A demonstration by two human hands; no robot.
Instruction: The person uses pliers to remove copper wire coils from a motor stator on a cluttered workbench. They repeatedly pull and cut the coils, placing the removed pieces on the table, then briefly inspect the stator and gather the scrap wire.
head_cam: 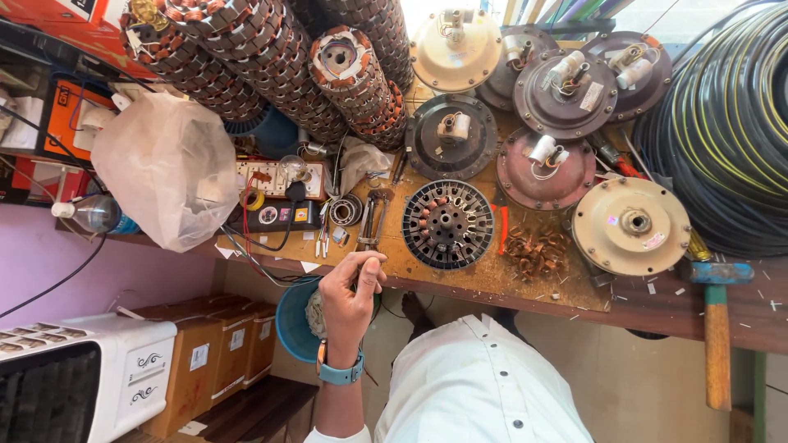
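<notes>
Fingers of the left hand (pixel 349 299) are curled together at the front edge of the wooden workbench (pixel 492 275), thumb pressed toward the fingertips as if pinching something thin; what lies between them is too small to make out. The wrist carries a watch with a blue strap (pixel 339 373), and the forearm rises from a white shirt (pixel 480 385) at the bottom of the view. The right hand is not in view.

Just beyond the hand, a round fan stator (pixel 448 225) lies flat on the bench, its slotted core dark with a hole in the middle. Beside it to the right sits a small heap of loose copper wire (pixel 535 250), and further right a cream-coloured fan motor cover (pixel 630 226). More motor housings (pixel 566 90), dark and reddish, crowd the back of the bench, each with short wires on top. Stacks of wound stators (pixel 271 57) lean along the upper left.

Left of the hand are a pair of pliers (pixel 371 220), a switchboard with sockets (pixel 279 176) and a large cloudy plastic bag (pixel 168 168). A blue bucket (pixel 294 324) stands below the bench edge, directly behind the hand. At the far right lie coils of black cable (pixel 726 123) and a hammer with a blue head (pixel 718 324).
</notes>
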